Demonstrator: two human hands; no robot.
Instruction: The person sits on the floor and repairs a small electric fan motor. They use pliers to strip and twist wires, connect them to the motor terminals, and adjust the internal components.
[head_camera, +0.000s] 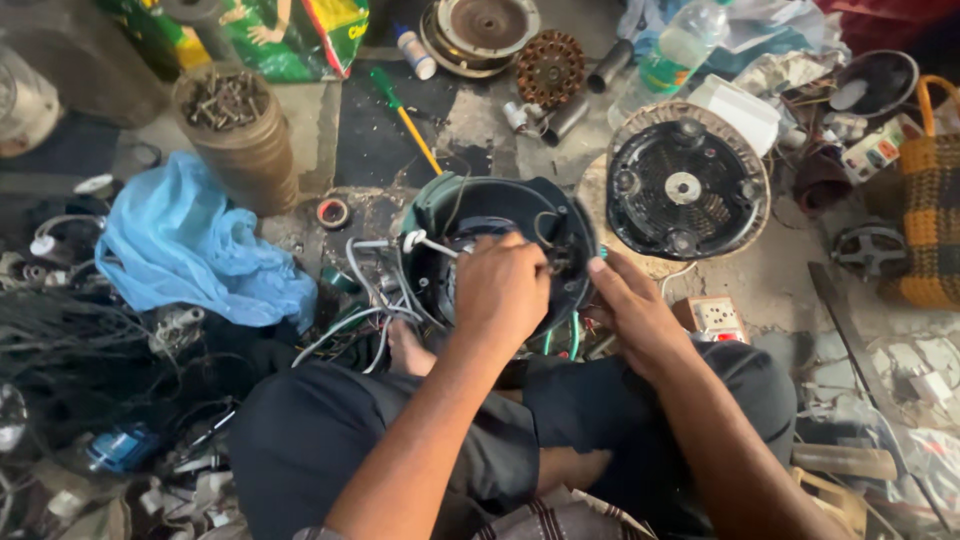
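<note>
A round dark-green appliance housing (425, 215) lies open on the floor between my knees, with grey and white wires (365, 300) spilling out at its left. My left hand (500, 290) is curled into a fist inside the housing. A thin grey lead with a white end (415, 240) runs out from under its fingers. My right hand (630, 310) grips the housing's right rim, thumb up over the edge. What lies under the left fist is hidden.
A round black slotted base (685, 190) lies just right of the housing. A green-handled screwdriver (400, 110), blue cloth (190, 245), a can of screws (235, 130), a wall socket (715, 318), a plastic bottle (675, 55) and a woven basket (930, 200) crowd the floor.
</note>
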